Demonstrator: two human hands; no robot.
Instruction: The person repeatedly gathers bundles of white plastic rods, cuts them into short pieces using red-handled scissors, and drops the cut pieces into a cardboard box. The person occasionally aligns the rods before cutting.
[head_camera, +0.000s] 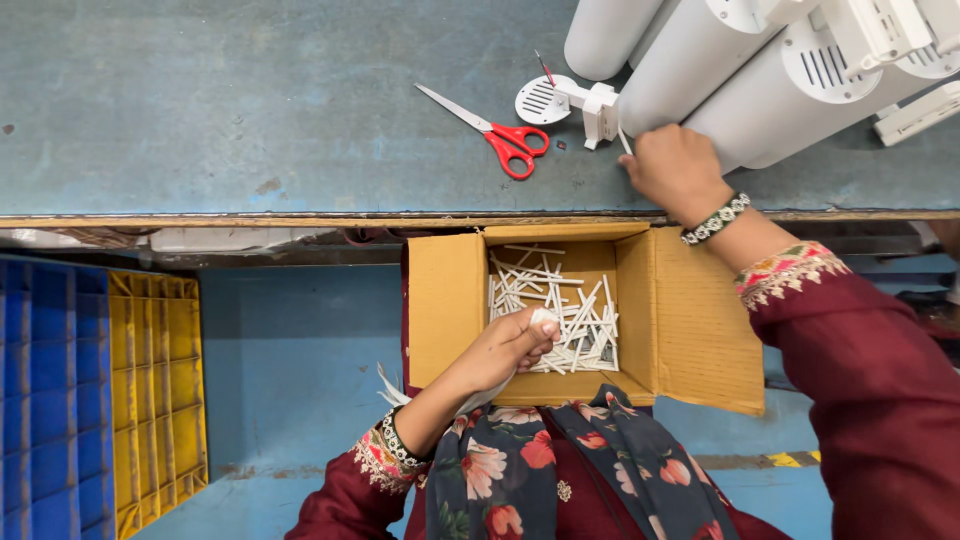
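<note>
Head view shows the left hand (508, 350) pinching white sticks (560, 310) in the open cardboard box (690, 320) below the surface's near edge. The right hand (675, 170) is clenched around a thin stick beside the white bracket (597, 108). Leaning forward could tip the box and spill sticks.

An open brown cardboard box (680, 320) sits in the person's lap, just below the near edge of the worn blue-grey workbench (250, 110). Inside it lies a loose heap of short white plastic sticks (565, 305). The left hand (510, 345) reaches into the box from its near side, fingers on the heap, possibly pinching a stick. The right hand (675, 170) rests on the bench beyond the box, touching a small white plastic bracket (598, 110). Red-handled steel scissors (495, 130) lie left of the bracket. White plastic cylinders (740, 80) lie behind the right hand. Stacked blue and yellow plastic crates (100, 390) stand far left, beneath the bench.
</note>
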